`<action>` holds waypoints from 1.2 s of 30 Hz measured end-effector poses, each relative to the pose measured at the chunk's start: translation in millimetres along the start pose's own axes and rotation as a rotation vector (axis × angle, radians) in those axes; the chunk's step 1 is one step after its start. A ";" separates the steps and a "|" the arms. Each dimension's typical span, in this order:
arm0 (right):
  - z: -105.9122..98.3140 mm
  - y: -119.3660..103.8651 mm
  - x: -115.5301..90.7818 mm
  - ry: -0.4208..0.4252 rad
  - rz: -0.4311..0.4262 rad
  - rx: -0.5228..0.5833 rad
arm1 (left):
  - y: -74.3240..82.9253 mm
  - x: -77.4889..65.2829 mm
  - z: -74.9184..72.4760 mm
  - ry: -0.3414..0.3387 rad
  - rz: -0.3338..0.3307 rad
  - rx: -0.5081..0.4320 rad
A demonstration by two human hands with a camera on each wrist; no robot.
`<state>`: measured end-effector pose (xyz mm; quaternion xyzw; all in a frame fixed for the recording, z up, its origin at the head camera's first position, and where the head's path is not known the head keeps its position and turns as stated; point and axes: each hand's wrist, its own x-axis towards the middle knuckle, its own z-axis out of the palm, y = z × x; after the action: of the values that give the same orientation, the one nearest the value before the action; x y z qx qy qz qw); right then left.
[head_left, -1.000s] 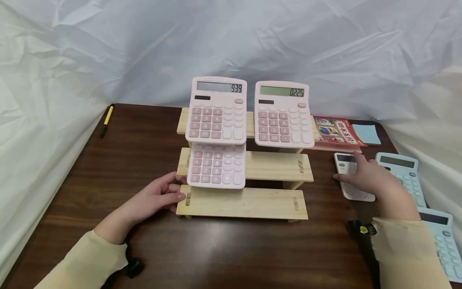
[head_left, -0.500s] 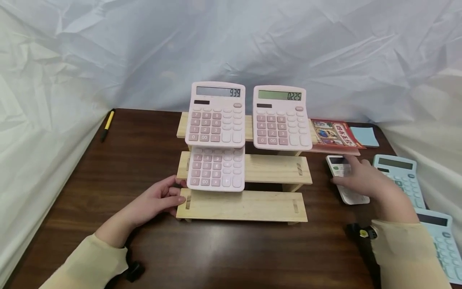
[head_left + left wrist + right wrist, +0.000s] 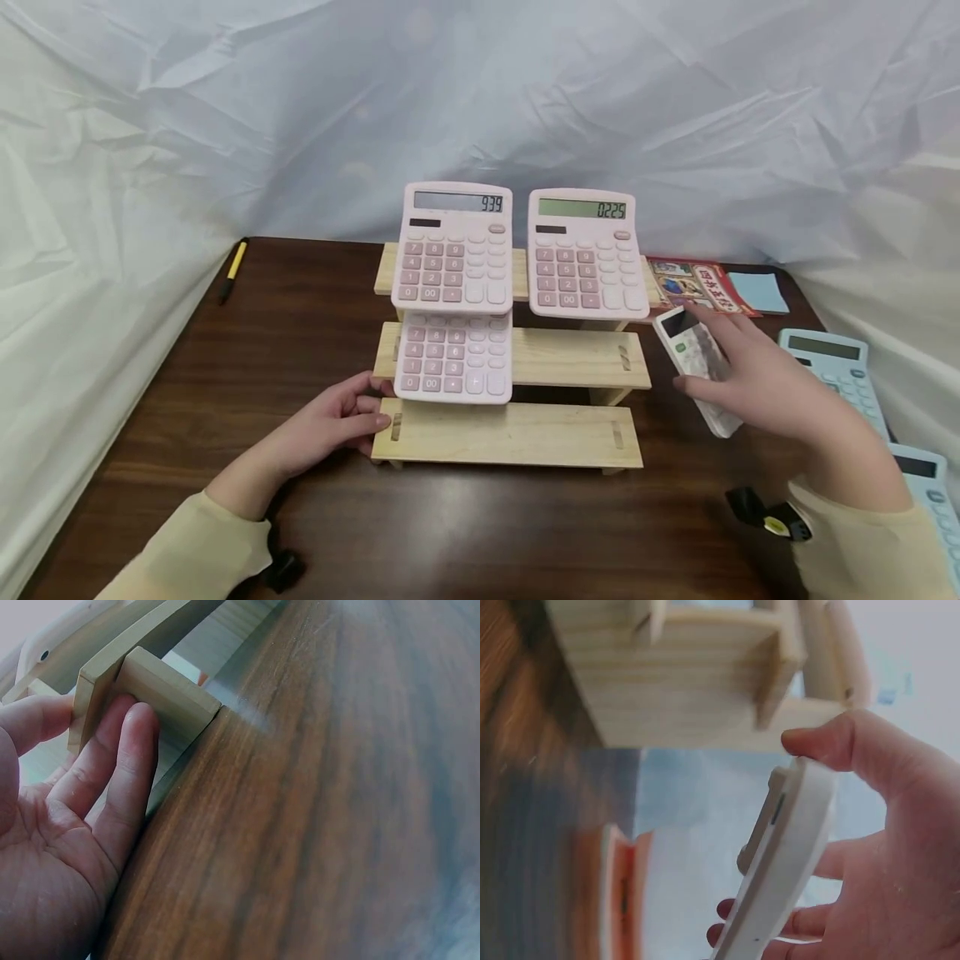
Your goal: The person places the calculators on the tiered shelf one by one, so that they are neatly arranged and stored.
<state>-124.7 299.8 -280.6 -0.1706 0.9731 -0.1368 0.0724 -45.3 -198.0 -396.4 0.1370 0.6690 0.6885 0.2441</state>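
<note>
Bilaterally, fingers (image 3: 133, 759) are engaged. The right hand (image 3: 767, 379) grasps a tilted white calculator (image 3: 692, 352); the left hand (image 3: 326, 423), a stepped wooden stand (image 3: 510, 433).

Dark wooden table (image 3: 480, 533): stepped rack (image 3: 525, 433) bearing three pink calculators (image 3: 454, 250); pen (image 3: 234, 271), two blue calculators (image 3: 842, 368).

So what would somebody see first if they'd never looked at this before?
Probably the two pale pink calculators at the top of the wooden stand, the left one showing 939, with a third pink calculator on the step below. Next, maybe, the white calculator in the fingers of the right hand, held tilted just right of the stand, while the left hand grips the stand's left end.
</note>
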 end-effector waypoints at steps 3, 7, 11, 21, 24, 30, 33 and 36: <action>-4.7 -11.0 -9.8 0.029 -0.063 0.014 | -0.3 -1.1 0.5 0.005 -0.003 -0.005; -6.7 -22.4 -20.8 0.059 -0.156 0.006 | -1.9 -0.9 1.2 0.004 -0.002 -0.011; -3.5 -32.0 -28.4 0.106 -0.237 -0.018 | -2.6 0.5 1.8 -0.003 0.000 -0.016; 11.0 -54.8 -31.8 0.201 -0.315 -0.120 | 0.0 -3.6 3.3 0.005 -0.002 -0.012; 12.9 -60.7 -33.2 0.212 -0.333 -0.164 | -0.8 -4.5 3.2 -0.002 0.006 -0.014; 19.4 -72.1 -32.7 0.242 -0.378 -0.189 | -1.3 -3.9 3.8 0.004 -0.003 -0.012; 25.2 -76.6 -28.3 0.302 -0.390 -0.179 | -0.5 -4.2 4.0 0.011 -0.009 -0.004; 30.7 -79.9 -24.6 0.365 -0.397 -0.164 | 0.6 -3.8 4.4 0.007 -0.003 0.000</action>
<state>-71.1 228.7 -284.2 -0.3356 0.9255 -0.0977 -0.1461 -39.9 -196.2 -395.0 0.1338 0.6700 0.6887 0.2429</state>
